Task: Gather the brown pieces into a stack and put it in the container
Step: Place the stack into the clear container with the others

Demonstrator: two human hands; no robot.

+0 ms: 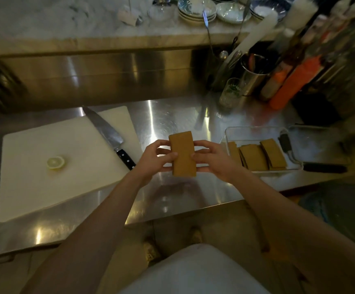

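Both hands, left hand (158,159) and right hand (213,160), clamp their grip on the brown stack (182,153) above the counter (168,119), left of the container (261,149) near its right edge.

Both bare forearms reach forward over the surface (172,115), converging. The left hand (154,157) and right hand (211,159) face each other, fingers curled, thumbs on top, pinching the long sides of a stack of brown pieces (183,153) held above the surface between them.
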